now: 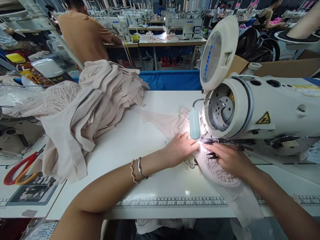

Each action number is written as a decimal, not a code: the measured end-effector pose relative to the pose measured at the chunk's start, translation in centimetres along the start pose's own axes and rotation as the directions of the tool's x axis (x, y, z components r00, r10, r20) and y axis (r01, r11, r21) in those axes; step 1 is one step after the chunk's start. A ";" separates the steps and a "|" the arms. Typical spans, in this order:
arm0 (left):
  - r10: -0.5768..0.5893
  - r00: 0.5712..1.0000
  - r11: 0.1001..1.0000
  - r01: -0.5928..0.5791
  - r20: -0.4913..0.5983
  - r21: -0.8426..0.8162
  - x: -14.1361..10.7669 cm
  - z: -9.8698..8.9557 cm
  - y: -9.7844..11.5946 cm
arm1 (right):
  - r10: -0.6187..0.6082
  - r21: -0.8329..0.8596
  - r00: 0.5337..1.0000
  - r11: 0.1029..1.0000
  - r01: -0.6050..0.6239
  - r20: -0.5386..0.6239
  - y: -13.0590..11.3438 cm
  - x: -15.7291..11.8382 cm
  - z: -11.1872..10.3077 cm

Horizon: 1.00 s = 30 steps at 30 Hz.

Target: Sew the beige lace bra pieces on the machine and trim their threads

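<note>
A pale pink fabric strip with lace (220,170) runs under the head of a white sewing machine (275,103) and hangs over the table's front edge. My left hand (180,149) lies on the cloth just left of the needle area, thumb and fingers pinched together on it. On the other side, my right hand (230,159) rests over the lace with its fingers reaching toward the needle. Dark pointed tips of thread snips (212,155) stick out from under that hand; their handles are hidden in the palm. The needle itself is hidden behind the lamp (194,124) and fingers.
A heap of pale pink fabric pieces (100,100) lies at the left. Red-and-orange-handled scissors (23,170) sit beside it. The machine's round cover (220,53) is raised. A ruler strip (175,202) runs along the front edge. A person (82,36) sits ahead, back turned.
</note>
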<state>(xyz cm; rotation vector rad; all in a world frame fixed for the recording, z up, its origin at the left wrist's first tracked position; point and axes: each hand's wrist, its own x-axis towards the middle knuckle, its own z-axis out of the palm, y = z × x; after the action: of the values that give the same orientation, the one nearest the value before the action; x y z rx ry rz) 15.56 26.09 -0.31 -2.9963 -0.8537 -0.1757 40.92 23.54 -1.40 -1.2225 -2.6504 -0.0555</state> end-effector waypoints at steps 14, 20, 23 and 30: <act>-0.014 1.000 0.998 0.016 -0.027 0.062 0.0 0.8 0.4 | -0.085 -0.113 0.984 0.991 0.067 -0.158 -0.4 0.1 0.5; 0.003 1.000 0.998 -0.002 -0.019 0.064 0.1 0.7 0.4 | -0.093 -0.175 0.977 0.983 0.059 -0.193 -0.5 0.0 0.7; 0.013 1.000 0.999 -0.012 -0.011 0.050 0.2 0.8 0.3 | -0.072 -0.164 0.977 0.986 0.040 -0.199 -0.5 -0.1 0.8; 0.003 1.000 0.998 -0.003 0.010 0.067 0.2 0.6 0.4 | -0.065 -0.180 0.972 0.983 0.024 -0.227 -0.5 -0.4 1.2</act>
<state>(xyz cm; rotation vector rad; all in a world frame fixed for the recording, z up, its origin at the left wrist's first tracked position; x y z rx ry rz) 16.00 25.88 -0.92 -2.9386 -0.8383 -0.1302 40.58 23.09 -2.61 -1.1282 -2.5103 -0.4232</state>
